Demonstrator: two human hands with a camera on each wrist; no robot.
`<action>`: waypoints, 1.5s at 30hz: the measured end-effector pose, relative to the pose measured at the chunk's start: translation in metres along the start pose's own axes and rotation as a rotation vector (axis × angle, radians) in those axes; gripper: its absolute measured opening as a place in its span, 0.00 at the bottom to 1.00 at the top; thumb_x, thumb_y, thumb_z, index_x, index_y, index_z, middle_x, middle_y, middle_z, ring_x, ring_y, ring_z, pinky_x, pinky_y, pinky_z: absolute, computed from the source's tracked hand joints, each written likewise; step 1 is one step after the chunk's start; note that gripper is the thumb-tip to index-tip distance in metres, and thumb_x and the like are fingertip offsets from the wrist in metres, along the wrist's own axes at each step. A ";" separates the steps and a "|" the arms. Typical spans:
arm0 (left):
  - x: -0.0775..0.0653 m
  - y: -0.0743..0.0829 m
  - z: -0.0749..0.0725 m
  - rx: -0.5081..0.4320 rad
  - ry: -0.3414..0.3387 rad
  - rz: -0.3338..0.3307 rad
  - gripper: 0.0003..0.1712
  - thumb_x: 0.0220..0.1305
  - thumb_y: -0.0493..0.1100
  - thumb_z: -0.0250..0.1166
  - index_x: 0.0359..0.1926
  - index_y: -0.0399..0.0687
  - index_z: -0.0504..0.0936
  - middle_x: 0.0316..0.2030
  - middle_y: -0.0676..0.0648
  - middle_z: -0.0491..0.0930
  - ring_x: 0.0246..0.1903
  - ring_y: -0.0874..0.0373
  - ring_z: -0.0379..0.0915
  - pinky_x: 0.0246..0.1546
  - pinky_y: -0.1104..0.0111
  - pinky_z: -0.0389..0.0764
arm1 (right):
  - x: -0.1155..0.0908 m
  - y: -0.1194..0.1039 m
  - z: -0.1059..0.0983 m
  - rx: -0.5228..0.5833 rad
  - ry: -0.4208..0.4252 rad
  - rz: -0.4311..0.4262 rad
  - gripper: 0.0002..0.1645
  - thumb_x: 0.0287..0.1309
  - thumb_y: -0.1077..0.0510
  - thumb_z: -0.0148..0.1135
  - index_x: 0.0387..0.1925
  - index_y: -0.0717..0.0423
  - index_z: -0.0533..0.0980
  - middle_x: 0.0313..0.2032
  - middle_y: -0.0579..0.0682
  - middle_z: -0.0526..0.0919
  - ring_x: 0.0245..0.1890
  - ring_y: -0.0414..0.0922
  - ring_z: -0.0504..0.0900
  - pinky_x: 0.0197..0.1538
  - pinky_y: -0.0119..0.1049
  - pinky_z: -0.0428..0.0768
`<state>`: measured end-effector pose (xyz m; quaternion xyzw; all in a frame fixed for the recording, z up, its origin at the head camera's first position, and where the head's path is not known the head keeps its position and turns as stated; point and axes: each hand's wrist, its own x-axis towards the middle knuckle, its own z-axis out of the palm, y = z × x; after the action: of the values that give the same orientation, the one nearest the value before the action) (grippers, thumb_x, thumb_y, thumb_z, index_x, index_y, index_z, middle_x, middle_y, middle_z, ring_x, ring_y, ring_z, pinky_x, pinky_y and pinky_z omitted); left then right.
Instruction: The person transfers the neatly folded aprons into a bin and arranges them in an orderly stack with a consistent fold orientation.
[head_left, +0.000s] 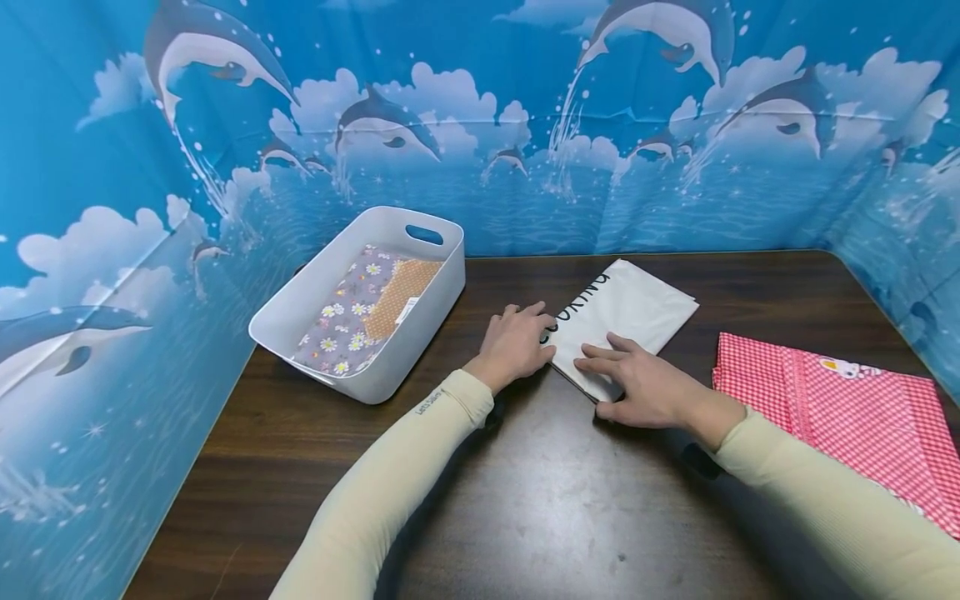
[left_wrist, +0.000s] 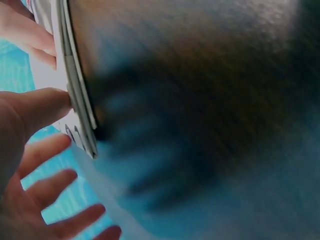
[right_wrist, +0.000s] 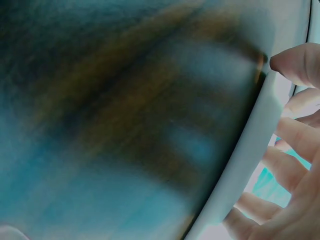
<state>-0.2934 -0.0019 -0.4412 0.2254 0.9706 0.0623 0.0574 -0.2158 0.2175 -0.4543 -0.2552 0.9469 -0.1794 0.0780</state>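
Observation:
A folded white cloth [head_left: 637, 308] with black lettering along its left side lies on the dark wooden table. My left hand [head_left: 513, 343] is at its lower left edge, fingers spread and fingertips by the lettering. In the left wrist view, the thumb [left_wrist: 47, 102] touches the stacked folded layers [left_wrist: 75, 85], with the other fingers fanned apart. My right hand [head_left: 648, 385] rests over the near right part of the cloth, fingers spread and thumb at the near edge. The right wrist view shows those fingers [right_wrist: 285, 167] along the cloth's pale folded edge [right_wrist: 240, 155].
A white plastic bin [head_left: 408, 362] with a handle slot stands at the left. In it lie a grey-purple daisy-print cloth [head_left: 345, 329] and a tan dotted piece [head_left: 402, 292]. A folded red-and-white checked cloth [head_left: 847, 408] lies at the right. A dolphin-print curtain [head_left: 480, 200] hangs behind the table.

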 end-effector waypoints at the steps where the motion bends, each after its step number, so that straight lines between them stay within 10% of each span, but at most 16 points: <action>1: 0.000 0.000 0.001 -0.008 0.001 0.013 0.27 0.79 0.54 0.63 0.75 0.60 0.78 0.81 0.50 0.67 0.77 0.42 0.66 0.73 0.46 0.72 | -0.001 0.000 0.000 -0.002 0.003 0.001 0.41 0.63 0.49 0.72 0.76 0.50 0.74 0.80 0.55 0.69 0.82 0.72 0.55 0.72 0.69 0.72; 19: -0.033 -0.025 0.006 -0.208 -0.077 0.154 0.19 0.69 0.55 0.75 0.55 0.53 0.90 0.81 0.47 0.67 0.82 0.39 0.58 0.77 0.40 0.65 | -0.015 -0.006 0.001 0.072 0.038 -0.067 0.21 0.63 0.49 0.72 0.57 0.45 0.87 0.68 0.50 0.84 0.76 0.60 0.72 0.71 0.64 0.75; 27: -0.046 -0.030 0.009 -0.231 -0.077 0.211 0.16 0.69 0.53 0.75 0.52 0.51 0.87 0.80 0.49 0.69 0.81 0.39 0.60 0.75 0.39 0.67 | -0.009 0.006 -0.007 -0.021 0.135 0.049 0.24 0.68 0.51 0.72 0.62 0.53 0.85 0.69 0.63 0.80 0.72 0.65 0.74 0.71 0.66 0.74; 38: -0.047 -0.027 0.011 -0.216 -0.089 0.211 0.19 0.72 0.53 0.73 0.58 0.51 0.86 0.79 0.49 0.71 0.82 0.42 0.58 0.77 0.41 0.65 | -0.010 0.022 -0.007 -0.094 0.145 0.110 0.32 0.69 0.45 0.70 0.69 0.53 0.80 0.72 0.66 0.77 0.74 0.68 0.73 0.72 0.70 0.72; 45: -0.047 -0.037 0.005 -0.156 -0.108 0.160 0.25 0.76 0.48 0.69 0.70 0.56 0.82 0.80 0.50 0.69 0.85 0.43 0.52 0.80 0.40 0.59 | -0.021 0.007 -0.002 -0.196 0.177 0.065 0.30 0.65 0.40 0.72 0.61 0.51 0.85 0.59 0.61 0.87 0.57 0.61 0.83 0.56 0.62 0.84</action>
<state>-0.2663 -0.0552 -0.4480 0.3001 0.9372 0.1298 0.1218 -0.2017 0.2347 -0.4537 -0.2141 0.9708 -0.1052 -0.0257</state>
